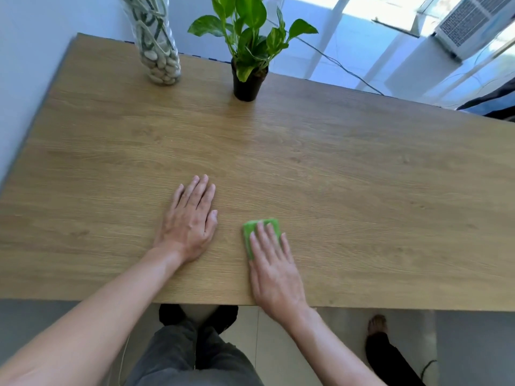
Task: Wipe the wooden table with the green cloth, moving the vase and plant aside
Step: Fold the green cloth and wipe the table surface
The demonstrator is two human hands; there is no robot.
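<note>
The fingers [267,240] of the right hand [274,270] lie flat and close together on top of a folded green cloth [252,232], pressing it to the wooden table [362,190] close to the near edge; the cloth shows past the fingertips and along the thumb side, the rest is hidden under the palm. Nothing is gripped: the hand is spread flat, not curled. The left hand [189,221] lies just beside it, palm down on bare wood, fingers straight and nearly touching one another, thumb tucked in, holding nothing. The two hands are apart, with a strip of bare wood between them.

Far across the table, near the far edge toward its left corner, stands a clear glass vase [158,48] with pale pebbles in its bottom and twisted stems above. To its right, also near the far edge, stands a small potted plant [249,51] in a black pot, its broad green leaves spreading over the edge. Vase and plant stand apart. The wide stretch of wood between them and the hands carries nothing.

Beyond the far edge a dark cable [348,71] runs over a bright tiled floor, and a white air-conditioner unit [473,23] sits at the top right. Under the near edge show dark trousers and, to the right, a bare foot [376,324]. No writing or labels can be read.
</note>
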